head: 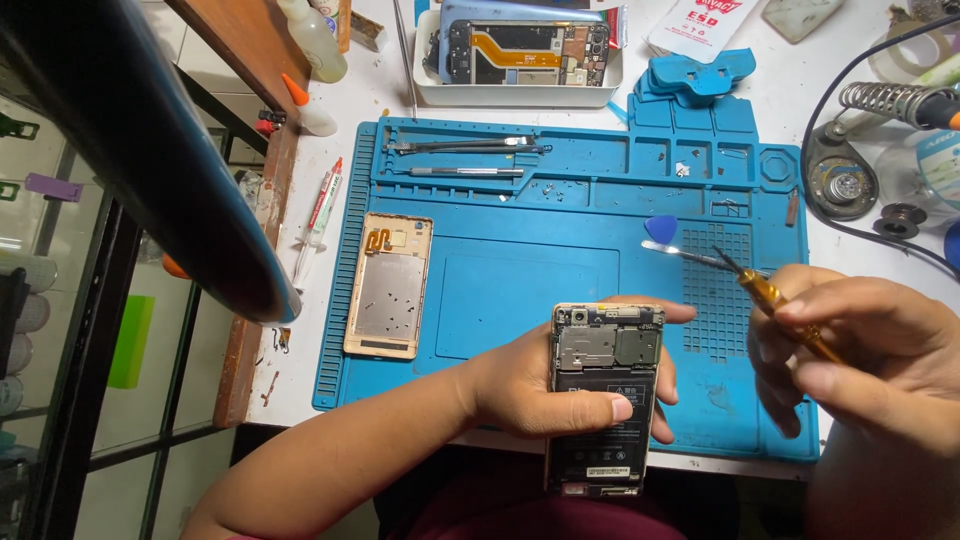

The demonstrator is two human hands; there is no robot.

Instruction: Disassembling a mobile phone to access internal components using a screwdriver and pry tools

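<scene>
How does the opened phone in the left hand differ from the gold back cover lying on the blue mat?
The opened phone with black battery is gripped in the left hand over the mat's near edge; the gold back cover lies flat and untouched on the blue silicone mat. The phone shows metal shields and a battery; the cover is a nearly bare shell with a small orange flex strip. Both are inner side up and similar in outline.

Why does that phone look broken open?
The phone in the left hand has its back off, so the battery and metal shields show. Its gold back cover lies apart on the blue mat.
</scene>
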